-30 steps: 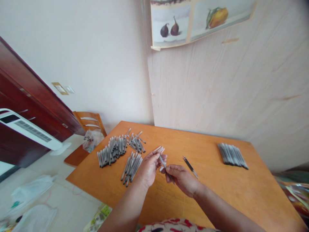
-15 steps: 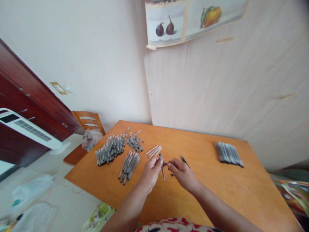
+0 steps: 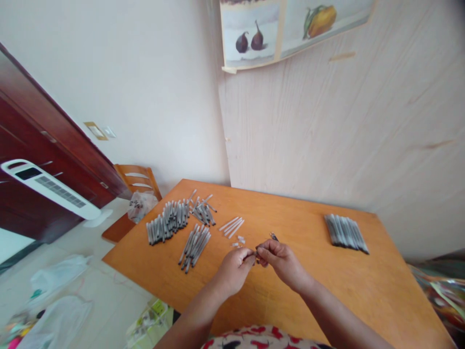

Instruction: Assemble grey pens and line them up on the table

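My left hand [image 3: 236, 267] and my right hand [image 3: 283, 261] meet fingertip to fingertip above the middle of the table. Fingers of the left are pinched round a pen, mostly hidden by the hands. A small dark bit shows where the fingertips meet; the right hand is closed there, and its exact hold is hidden. Just beyond the left hand lie small clear pieces [image 3: 240, 239] and several whitish slim tubes [image 3: 232, 226]. Slim black pieces [image 3: 273, 236] stick out from behind the right hand.
Grey pens with dark ends lie in a large pile [image 3: 169, 220], a looser heap [image 3: 204, 211] and a nearer bunch [image 3: 195, 246] on the wooden table [image 3: 301, 300]. A packed row of pens [image 3: 346, 233] is at the right. A chair [image 3: 136, 179] stands beyond the left edge.
My hands have come closer together, the left moving right. The pen that stood out from my left hand is now mostly hidden. Small clear pieces beside the tubes have come into view.
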Demonstrator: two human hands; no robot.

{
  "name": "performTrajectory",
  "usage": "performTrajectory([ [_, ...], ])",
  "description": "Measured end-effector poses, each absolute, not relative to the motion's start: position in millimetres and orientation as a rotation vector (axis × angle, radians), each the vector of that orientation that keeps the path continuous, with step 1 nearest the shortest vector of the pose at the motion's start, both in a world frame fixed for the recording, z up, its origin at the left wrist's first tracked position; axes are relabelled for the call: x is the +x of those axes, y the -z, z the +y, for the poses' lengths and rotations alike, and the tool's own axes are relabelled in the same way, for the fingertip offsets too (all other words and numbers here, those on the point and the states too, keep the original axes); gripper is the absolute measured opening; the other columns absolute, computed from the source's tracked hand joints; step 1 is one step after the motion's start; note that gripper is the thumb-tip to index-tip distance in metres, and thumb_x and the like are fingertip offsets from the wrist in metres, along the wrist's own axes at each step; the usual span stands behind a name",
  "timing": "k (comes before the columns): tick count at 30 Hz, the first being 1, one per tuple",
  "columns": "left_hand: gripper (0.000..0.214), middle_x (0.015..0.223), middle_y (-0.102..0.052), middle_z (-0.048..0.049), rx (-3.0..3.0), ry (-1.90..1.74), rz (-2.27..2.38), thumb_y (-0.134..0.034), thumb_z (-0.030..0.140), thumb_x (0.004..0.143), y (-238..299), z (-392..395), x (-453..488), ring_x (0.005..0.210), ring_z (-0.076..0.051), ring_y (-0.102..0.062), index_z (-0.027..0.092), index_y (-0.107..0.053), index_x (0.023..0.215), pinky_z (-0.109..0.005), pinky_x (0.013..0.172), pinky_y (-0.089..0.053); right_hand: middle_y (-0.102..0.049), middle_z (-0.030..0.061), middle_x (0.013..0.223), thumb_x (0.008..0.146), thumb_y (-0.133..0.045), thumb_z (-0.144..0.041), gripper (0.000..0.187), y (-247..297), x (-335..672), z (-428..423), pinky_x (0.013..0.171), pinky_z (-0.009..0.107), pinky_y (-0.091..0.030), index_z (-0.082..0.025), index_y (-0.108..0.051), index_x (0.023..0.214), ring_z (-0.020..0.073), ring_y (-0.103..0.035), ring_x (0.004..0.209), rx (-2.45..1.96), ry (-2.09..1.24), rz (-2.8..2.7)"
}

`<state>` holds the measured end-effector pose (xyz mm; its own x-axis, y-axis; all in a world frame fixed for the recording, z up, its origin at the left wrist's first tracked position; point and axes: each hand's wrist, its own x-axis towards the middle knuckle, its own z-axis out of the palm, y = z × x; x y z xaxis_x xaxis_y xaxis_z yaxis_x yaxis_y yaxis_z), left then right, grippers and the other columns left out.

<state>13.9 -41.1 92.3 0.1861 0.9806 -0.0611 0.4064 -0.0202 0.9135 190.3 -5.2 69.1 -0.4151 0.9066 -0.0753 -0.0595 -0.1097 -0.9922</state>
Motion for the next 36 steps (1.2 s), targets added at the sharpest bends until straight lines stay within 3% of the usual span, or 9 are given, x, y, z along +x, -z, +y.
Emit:
performTrajectory([
  [9,0.02,0.073,-0.065,-0.0022,2.037,-0.719,1.641,-0.057,0.024,0.09,-92,-37,14,0.074,-0.016,-0.058,0.02,-0.062,0.071,-0.029,0.071,-0.034,-0.059,-0.0009,0.062,0.082,-0.066,-0.054,0.036,-54,173,-9,0.056,0.029,-0.041,-0.022,-0.057,0.07,0.0147,-0.051,0.057,-1.094,-1.611,-1.192],
  [16,0.014,0.084,-0.07,-0.005,2.12,-0.669,1.689,-0.058,0.026,0.09,-80,-30,13,0.083,-0.019,-0.06,0.02,-0.064,0.079,-0.033,0.077,-0.033,-0.052,-0.003,0.059,0.083,-0.065,-0.052,0.034,-42,168,-6,0.055,0.029,-0.036,-0.022,-0.058,0.068,0.0142,-0.045,0.055,-1.192,-1.422,-1.231],
  [20,0.02,0.081,-0.069,-0.0045,2.038,-0.668,1.635,-0.056,0.031,0.092,-71,-21,8,0.082,-0.019,-0.06,0.021,-0.064,0.077,-0.031,0.074,-0.035,-0.054,-0.0019,0.063,0.082,-0.066,-0.052,0.031,-36,170,-6,0.058,0.029,-0.038,-0.022,-0.065,0.076,0.0146,-0.047,0.059,-1.19,-1.453,-1.238],
  [25,0.023,0.089,-0.071,-0.0048,2.014,-0.598,1.546,-0.047,0.031,0.096,-68,-17,-2,0.086,-0.018,-0.062,0.022,-0.068,0.089,-0.03,0.076,-0.036,-0.056,-0.0014,0.064,0.078,-0.071,-0.055,0.035,-32,173,-3,0.061,0.029,-0.04,-0.021,-0.064,0.073,0.0148,-0.05,0.061,-1.163,-1.518,-1.138],
  [36,0.02,0.085,-0.07,-0.004,2.168,-0.544,1.654,-0.052,0.029,0.094,-71,-19,-1,0.088,-0.019,-0.06,0.021,-0.066,0.082,-0.036,0.082,-0.032,-0.058,-0.0005,0.061,0.077,-0.074,-0.052,0.035,-28,171,-3,0.056,0.027,-0.038,-0.019,-0.062,0.072,0.0125,-0.048,0.057,-1.142,-1.659,-0.944],
])
